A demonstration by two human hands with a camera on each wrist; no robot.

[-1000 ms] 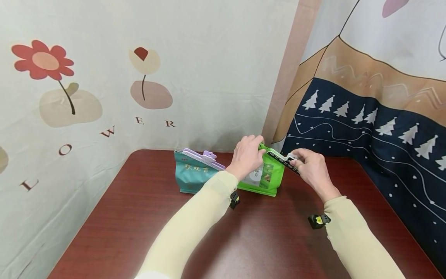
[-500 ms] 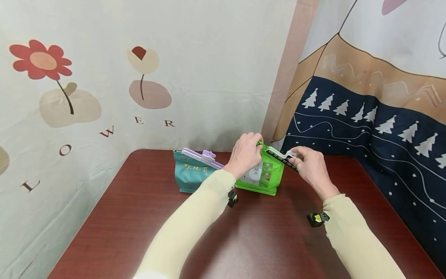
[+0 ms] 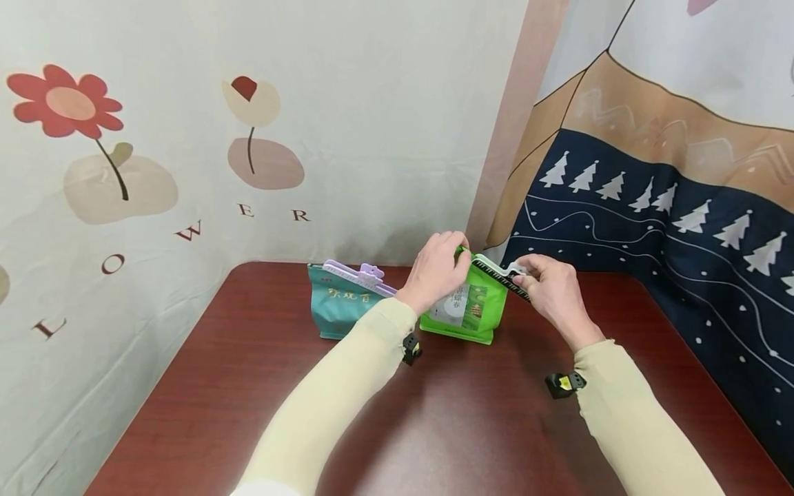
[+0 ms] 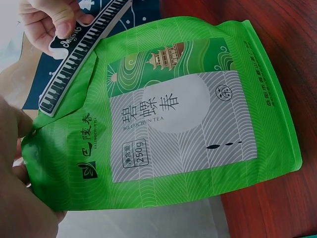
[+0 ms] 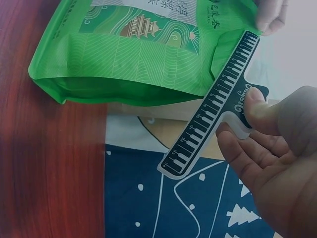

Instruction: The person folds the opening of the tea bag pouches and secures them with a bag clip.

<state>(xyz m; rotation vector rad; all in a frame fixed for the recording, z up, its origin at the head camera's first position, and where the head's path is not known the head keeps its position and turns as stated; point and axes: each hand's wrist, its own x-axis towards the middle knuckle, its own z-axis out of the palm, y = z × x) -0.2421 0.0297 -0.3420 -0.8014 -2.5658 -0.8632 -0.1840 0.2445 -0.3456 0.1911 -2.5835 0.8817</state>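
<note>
A green tea bag [image 4: 198,188] stands on the table, its front label marked "Biluochun Tea". My left hand [image 3: 435,270] grips its top left corner, which looks gathered or folded. In my right hand [image 3: 555,293] is a bag clip [image 5: 213,106] with a black-and-white piano-key pattern and the word "Music". Thumb and fingers pinch its handle. The clip's long bar slants across the top right corner of the green bag, one end over the bag and the other sticking out past its side. How far the jaws enclose the bag's edge, I cannot tell.
Left of the green bag stands a teal bag [image 3: 338,313] with a lilac clip [image 3: 362,277] along its top; my left forearm partly covers it. The dark red table [image 3: 496,413] backs onto a pale printed cloth [image 3: 384,138] and a navy cloth with tree prints [image 3: 595,227].
The piano-key clip has risen slightly against the green bag's top edge. Both hands keep their grips, the left one a little higher. The teal bag stays put while the head view shifts slightly.
</note>
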